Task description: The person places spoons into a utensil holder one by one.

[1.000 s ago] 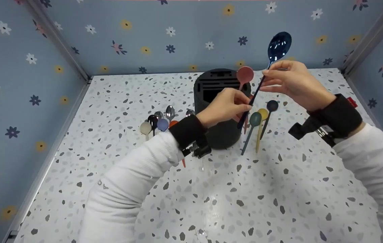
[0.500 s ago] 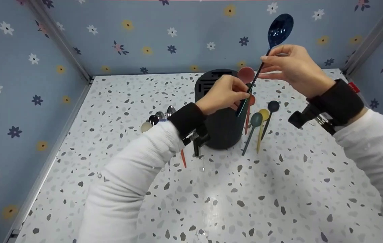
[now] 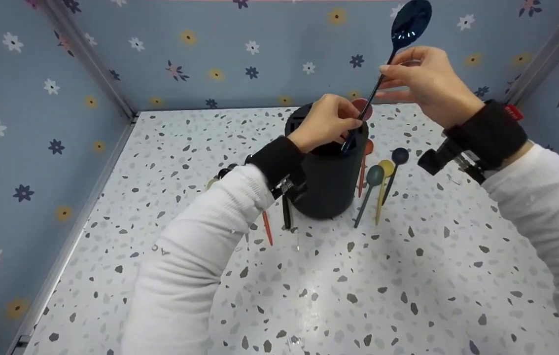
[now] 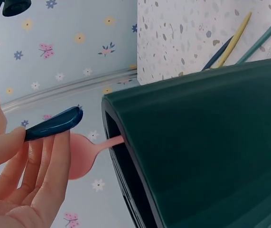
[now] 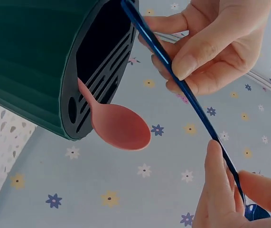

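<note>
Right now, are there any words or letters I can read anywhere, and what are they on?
"A O", or something close to it: small grey marks on the white left sleeve, too small to read for sure.
A red tag on the black right wrist strap: any print is too blurred to read.
The dark green ribbed utensil holder and the glossy dark blue spoon show no writing.

Head view from above, both wrist views close on holder (image 3: 329, 182)
</note>
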A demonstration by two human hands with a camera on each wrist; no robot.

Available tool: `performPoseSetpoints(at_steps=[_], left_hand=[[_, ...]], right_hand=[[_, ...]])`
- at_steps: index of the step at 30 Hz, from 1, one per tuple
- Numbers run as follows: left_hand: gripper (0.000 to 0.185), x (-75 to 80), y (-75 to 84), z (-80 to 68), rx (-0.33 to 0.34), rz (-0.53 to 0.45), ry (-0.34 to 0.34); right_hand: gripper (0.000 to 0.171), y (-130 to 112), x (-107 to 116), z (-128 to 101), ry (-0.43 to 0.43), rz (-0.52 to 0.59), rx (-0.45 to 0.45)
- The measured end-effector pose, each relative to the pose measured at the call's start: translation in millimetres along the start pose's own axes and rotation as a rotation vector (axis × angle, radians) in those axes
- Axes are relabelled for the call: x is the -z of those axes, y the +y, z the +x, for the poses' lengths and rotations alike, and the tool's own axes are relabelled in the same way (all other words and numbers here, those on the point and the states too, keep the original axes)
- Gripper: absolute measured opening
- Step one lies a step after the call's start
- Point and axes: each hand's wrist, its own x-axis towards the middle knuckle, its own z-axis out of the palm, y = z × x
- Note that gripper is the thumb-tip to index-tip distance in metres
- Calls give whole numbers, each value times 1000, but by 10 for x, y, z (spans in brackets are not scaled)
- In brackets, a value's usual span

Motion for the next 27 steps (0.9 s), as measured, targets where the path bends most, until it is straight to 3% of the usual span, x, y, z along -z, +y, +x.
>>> performPoseSetpoints(at_steps=[15, 27], left_hand=[[24, 5, -110, 136, 14, 27, 92], [22, -19, -193, 222, 66, 29, 125]], right_hand=[[22, 63, -135, 130, 11, -108, 124], [21, 135, -212, 192, 41, -169, 120]])
